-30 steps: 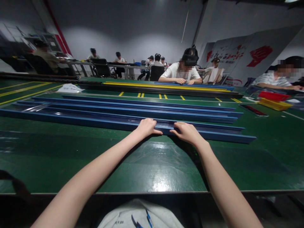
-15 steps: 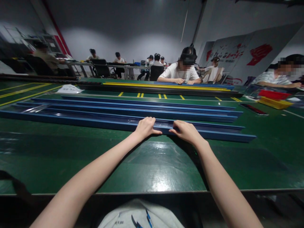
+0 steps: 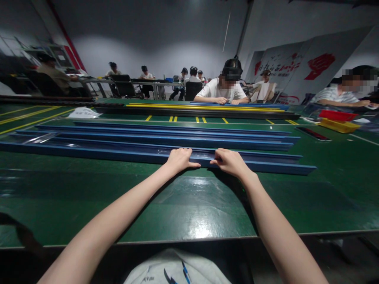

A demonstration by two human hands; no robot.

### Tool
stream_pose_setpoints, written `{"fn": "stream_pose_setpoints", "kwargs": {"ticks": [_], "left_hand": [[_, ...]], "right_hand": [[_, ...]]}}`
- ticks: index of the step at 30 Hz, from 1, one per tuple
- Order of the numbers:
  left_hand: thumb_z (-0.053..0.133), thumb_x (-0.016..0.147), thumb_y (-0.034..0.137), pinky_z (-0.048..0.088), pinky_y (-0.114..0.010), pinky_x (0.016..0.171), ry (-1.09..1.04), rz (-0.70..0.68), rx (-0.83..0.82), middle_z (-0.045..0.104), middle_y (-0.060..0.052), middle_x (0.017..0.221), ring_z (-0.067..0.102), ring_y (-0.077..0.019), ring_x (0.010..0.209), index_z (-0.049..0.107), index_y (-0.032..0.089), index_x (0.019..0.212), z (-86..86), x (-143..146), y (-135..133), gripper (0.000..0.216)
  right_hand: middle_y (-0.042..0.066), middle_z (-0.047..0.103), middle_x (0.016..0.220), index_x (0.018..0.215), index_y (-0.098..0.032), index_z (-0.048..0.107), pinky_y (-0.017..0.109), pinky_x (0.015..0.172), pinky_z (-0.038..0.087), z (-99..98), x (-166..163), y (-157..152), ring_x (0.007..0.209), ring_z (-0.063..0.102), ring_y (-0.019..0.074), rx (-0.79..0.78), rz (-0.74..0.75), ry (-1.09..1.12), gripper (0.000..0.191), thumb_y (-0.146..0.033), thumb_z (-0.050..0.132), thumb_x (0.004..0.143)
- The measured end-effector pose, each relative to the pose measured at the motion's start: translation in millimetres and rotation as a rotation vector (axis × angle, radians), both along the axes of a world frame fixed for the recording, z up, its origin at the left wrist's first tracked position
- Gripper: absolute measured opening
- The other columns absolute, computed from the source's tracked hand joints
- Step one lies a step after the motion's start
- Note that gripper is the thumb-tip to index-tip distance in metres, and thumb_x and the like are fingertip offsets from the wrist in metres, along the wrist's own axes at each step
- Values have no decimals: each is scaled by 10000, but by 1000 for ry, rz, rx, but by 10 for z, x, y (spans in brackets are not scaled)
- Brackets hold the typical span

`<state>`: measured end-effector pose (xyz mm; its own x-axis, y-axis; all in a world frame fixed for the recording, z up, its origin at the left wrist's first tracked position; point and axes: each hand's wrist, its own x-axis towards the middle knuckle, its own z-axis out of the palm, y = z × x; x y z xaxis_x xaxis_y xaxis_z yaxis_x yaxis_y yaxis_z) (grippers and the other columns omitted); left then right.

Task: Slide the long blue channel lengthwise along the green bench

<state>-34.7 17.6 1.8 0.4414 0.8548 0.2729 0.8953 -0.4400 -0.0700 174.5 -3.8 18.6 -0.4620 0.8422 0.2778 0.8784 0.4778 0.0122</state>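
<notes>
A long blue channel strip lies across the green table in front of me. My left hand is closed over its near wall, thumb along the front face and fingers bent over the top. A short way to the right, my right hand grips the same wall with curled fingers, their tips partly hidden. Clear film shows inside the channel. Behind it lie more blue channel strips, roughly parallel. Between my forearms, a clear plastic sheet lies flat on the table.
Farther back lie yellow strips and black strips. A phone, a red tray and a yellow tray are at right. White crumpled material lies at left. A co-worker sits opposite.
The view has shifted slightly, moving the scene a little left. Both hands keep their places on the blue channel strip.
</notes>
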Motion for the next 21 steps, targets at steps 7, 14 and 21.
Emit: {"fn": "stream_pose_setpoints", "kwargs": {"ticks": [7, 14, 21], "left_hand": [[483, 713, 662, 441, -283, 660, 14, -23, -27, 649, -100, 913, 610, -244, 864, 556, 159, 886, 49, -1, -24, 537], [493, 758, 596, 410, -247, 630, -17, -146, -24, 623, -58, 917, 592, -199, 840, 531, 176, 847, 80, -41, -6, 431], [518, 763, 563, 371, -223, 575, -75, -193, -64, 628, -22, 851, 588, -170, 760, 515, 183, 790, 133, -72, 39, 381]], "right_hand": [[31, 620, 786, 743, -196, 548, 239, 528, 245, 33, 0, 11, 680, 543, 145, -19, -5, -15, 210, -391, 504, 809], [33, 631, 780, 736, -200, 560, 243, 509, 225, 56, 42, -4, 677, 553, 151, -35, -47, -37, 224, -408, 502, 796], [28, 635, 757, 708, -199, 559, 239, 513, 244, 69, 84, -31, 672, 555, 154, -40, -78, -7, 209, -387, 503, 781]]}}
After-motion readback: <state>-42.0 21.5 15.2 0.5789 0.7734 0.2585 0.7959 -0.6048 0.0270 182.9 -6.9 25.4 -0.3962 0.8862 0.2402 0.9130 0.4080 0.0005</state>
